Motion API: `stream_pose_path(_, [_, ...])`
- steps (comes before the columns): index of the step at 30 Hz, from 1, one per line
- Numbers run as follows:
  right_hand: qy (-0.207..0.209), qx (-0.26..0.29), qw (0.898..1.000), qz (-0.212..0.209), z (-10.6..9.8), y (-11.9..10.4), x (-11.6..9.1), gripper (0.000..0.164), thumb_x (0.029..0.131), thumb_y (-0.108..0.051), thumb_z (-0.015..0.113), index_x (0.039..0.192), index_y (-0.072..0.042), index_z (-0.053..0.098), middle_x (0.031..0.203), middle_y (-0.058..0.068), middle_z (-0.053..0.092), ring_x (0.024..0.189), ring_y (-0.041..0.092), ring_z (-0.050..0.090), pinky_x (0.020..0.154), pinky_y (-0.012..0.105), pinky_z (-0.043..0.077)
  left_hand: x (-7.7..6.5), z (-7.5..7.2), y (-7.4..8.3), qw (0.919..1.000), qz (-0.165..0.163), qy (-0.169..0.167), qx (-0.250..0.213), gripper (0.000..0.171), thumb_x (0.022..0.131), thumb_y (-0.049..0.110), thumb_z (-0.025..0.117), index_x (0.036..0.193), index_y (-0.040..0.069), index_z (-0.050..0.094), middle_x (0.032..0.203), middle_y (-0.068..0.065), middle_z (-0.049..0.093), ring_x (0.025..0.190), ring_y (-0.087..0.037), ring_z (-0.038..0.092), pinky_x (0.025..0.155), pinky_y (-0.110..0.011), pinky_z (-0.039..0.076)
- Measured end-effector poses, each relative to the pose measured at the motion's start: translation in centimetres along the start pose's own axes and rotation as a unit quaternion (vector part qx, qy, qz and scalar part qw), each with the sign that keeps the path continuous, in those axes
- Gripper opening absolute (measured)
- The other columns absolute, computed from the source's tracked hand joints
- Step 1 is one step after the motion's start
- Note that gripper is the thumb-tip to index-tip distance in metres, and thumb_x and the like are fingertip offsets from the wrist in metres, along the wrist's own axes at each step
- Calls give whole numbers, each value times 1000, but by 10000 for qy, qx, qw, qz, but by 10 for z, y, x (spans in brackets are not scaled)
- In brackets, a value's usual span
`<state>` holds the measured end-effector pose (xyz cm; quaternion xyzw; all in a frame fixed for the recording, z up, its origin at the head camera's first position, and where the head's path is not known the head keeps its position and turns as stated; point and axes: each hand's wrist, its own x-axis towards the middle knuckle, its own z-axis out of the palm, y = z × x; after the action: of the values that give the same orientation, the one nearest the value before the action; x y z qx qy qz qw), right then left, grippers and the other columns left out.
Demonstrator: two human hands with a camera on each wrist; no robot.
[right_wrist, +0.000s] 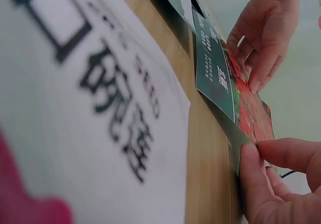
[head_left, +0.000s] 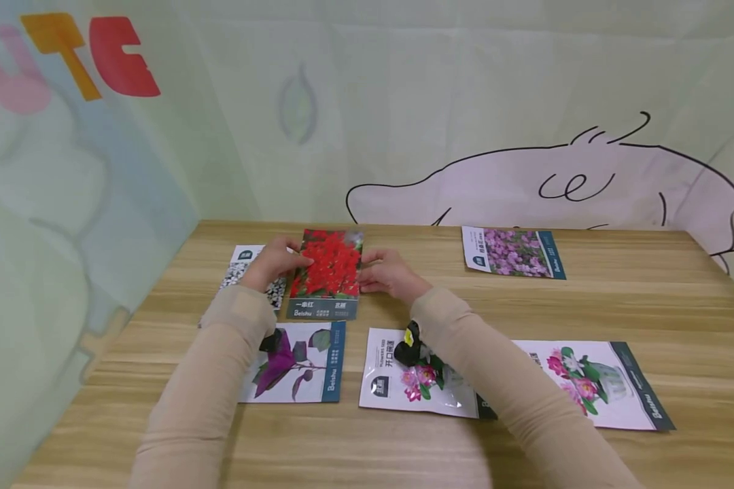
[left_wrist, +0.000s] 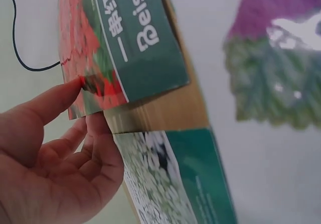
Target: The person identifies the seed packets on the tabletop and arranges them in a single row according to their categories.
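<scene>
A seed packet with red flowers (head_left: 330, 268) is held by its two side edges near the back of the table. My left hand (head_left: 272, 263) pinches its left edge, thumb on the printed face and fingers beneath, as the left wrist view shows. At the opposite edge my right hand (head_left: 393, 275) pinches it between thumb and fingers. In the right wrist view the red packet (right_wrist: 251, 106) slants close over the wood. Partly covered by my left hand and forearm, a white-flower seed packet (head_left: 275, 292) lies just left of it.
Nearer me lie a purple-leaf packet (head_left: 302, 360) and a pink-flower packet (head_left: 385, 401), both partly behind my wrists. Another pink-flower packet (head_left: 624, 387) lies to the right. A lilac-flower packet (head_left: 514, 252) rests at the back right. A printed cloth backdrop (head_left: 404, 88) rises behind the table (head_left: 404, 455).
</scene>
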<state>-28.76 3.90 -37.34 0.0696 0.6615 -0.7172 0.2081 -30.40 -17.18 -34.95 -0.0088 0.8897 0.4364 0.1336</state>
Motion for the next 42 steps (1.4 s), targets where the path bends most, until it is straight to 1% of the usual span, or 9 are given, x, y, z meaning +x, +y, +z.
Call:
stream_pose_path(4, [-15,-171,9998,84,3,0,1,32,81,19,55,110,6,47,71,13,56,51,15,55,47,22,50,-2,-3,-2,9999,4,-130,43,42,88,9,60,118,-12,40,98,-14,42,69,-16,41,65,-28,41])
stream_pose_path(8, [-12,-329,9993,152,5,-1,0,36,83,16,57,116,7,47,74,13,56,52,15,54,48,22,51,-4,-6,-3,9995,29,-195,246,42,88,10,60,118,-13,40,107,-18,43,77,-19,45,71,-29,43])
stream_pose_path(10, [-31,-375,9991,174,6,-2,-1,38,83,15,57,119,8,47,76,13,57,53,15,55,49,22,51,-5,-7,-3,9991,8,-227,364,44,89,11,60,119,-13,40,106,-17,44,77,-19,45,71,-30,43])
stream_pose_path(13, [-59,-447,9988,191,6,-2,-1,40,84,14,57,121,7,47,78,14,57,54,16,55,50,22,52,-6,-9,-1,9982,-44,-260,546,45,89,13,61,120,-12,41,97,-14,45,71,-17,44,67,-29,41])
stream_pose_path(17, [-116,-516,9984,200,8,-3,-3,42,84,13,58,123,7,46,79,13,57,55,16,54,51,22,52,-8,-11,1,9976,-136,-298,606,44,88,12,61,118,-12,40,88,-11,43,66,-15,43,64,-29,41])
stream_pose_path(24, [-164,-613,9977,244,9,-3,-3,44,85,11,57,127,6,45,80,13,55,56,16,55,51,22,52,-9,-13,2,9969,-224,-326,675,43,89,11,60,118,-12,40,91,-12,42,66,-15,42,64,-28,40])
stream_pose_path(33, [-144,-576,9979,240,9,-3,-2,42,84,12,57,125,7,46,74,13,56,55,16,55,50,22,51,-12,-12,5,9927,-157,-130,1192,43,87,12,63,117,-12,43,90,-15,44,69,-19,42,63,-29,38])
stream_pose_path(40, [-205,-638,9973,313,8,-4,-4,42,85,12,55,125,7,46,74,13,57,55,16,55,50,22,51,-12,-12,6,9916,-228,-116,1267,44,87,14,62,119,-10,43,105,-20,48,86,-27,45,71,-33,42])
stream_pose_path(42, [-221,-704,9967,339,6,-5,-4,42,85,11,56,125,6,46,75,13,58,56,16,56,52,23,52,-12,-11,7,9915,-221,-120,1280,43,88,14,62,119,-9,44,104,-19,48,84,-26,44,68,-31,41])
